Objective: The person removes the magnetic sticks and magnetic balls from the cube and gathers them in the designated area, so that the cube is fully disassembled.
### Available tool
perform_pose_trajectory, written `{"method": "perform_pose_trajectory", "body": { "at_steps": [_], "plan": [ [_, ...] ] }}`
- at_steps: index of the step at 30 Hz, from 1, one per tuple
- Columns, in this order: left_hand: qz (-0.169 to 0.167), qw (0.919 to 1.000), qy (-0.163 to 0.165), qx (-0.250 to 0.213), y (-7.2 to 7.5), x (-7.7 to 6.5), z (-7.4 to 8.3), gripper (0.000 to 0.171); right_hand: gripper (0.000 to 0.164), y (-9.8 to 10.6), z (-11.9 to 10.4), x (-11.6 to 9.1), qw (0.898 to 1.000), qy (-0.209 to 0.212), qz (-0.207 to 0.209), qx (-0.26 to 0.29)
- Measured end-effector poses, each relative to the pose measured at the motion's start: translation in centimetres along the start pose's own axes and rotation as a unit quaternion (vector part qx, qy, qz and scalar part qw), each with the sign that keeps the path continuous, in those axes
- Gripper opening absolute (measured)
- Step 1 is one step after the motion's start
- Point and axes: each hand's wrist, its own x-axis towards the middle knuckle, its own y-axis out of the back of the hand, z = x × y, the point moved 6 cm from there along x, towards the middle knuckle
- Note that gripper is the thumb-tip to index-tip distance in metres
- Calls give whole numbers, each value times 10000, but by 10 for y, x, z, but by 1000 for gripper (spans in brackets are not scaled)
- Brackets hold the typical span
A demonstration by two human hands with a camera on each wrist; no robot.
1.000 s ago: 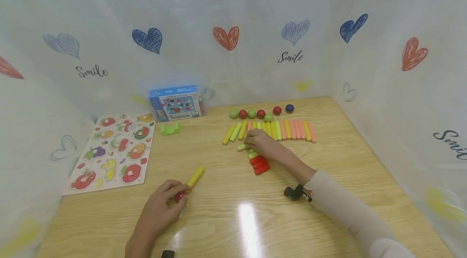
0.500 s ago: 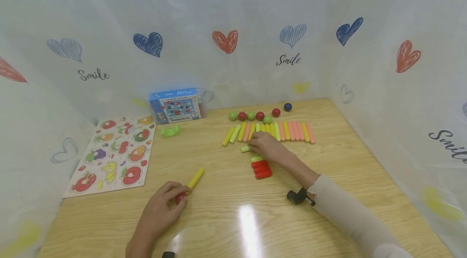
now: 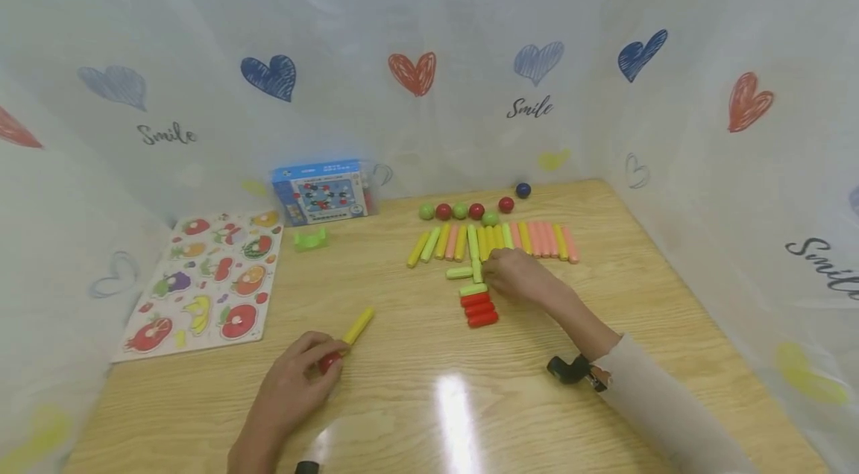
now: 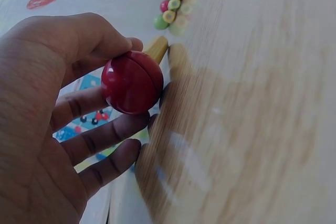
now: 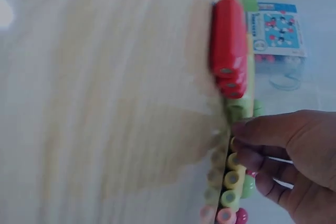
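My left hand [image 3: 291, 392] holds a red ball [image 4: 131, 82] between thumb and fingers above the wooden table. A yellow stick [image 3: 359, 326] extends from beyond the ball, away from the hand. At the centre, my right hand [image 3: 520, 274] has its fingertips at a light green stick [image 3: 477, 270] pointing away from me; whether they pinch it is unclear. Another light green stick [image 3: 459, 273] lies crosswise just to its left. Nearer to me, a third green stick [image 3: 473, 290] lies above several red sticks [image 5: 228, 40].
Behind the right hand runs a row of yellow, green and pink sticks [image 3: 546, 239]. Green and red balls [image 3: 444, 212] and a blue ball [image 3: 523, 190] line the back. Left are a fruit puzzle board [image 3: 250, 343], a green curved piece [image 3: 311, 239] and a blue box [image 3: 322, 194].
My right hand has moved to the right, uncovering the green stick that points away from me. The crosswise green stick has shifted right. The left hand stays put, still holding the red ball.
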Motion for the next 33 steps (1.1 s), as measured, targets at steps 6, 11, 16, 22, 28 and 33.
{"method": "perform_pose_trajectory", "body": {
  "at_steps": [6, 11, 16, 22, 28, 33],
  "plan": [
    [-93, 9999, 28, -41, -1, 1, -2, 25, 17, -4, 5, -5, 9967, -581, 207, 521],
    [-47, 9999, 91, -70, -2, 0, -3, 26, 24, -7, 4, 0, 9966, -444, 205, 667],
    [-76, 9999, 70, -24, -2, 1, -2, 26, 15, -8, 2, 3, 9982, -96, 302, 513],
    [-55, 9999, 106, -8, 0, 1, -1, 26, 19, -12, -1, 7, 9964, 585, 390, 472],
    [-62, 9999, 83, 12, -2, 1, -1, 25, 40, -17, 0, 4, 9952, 690, 393, 571],
    [-22, 10000, 61, 10, 0, 1, -1, 26, 35, -20, 0, 9, 9964, 379, 191, 740]
  ]
}}
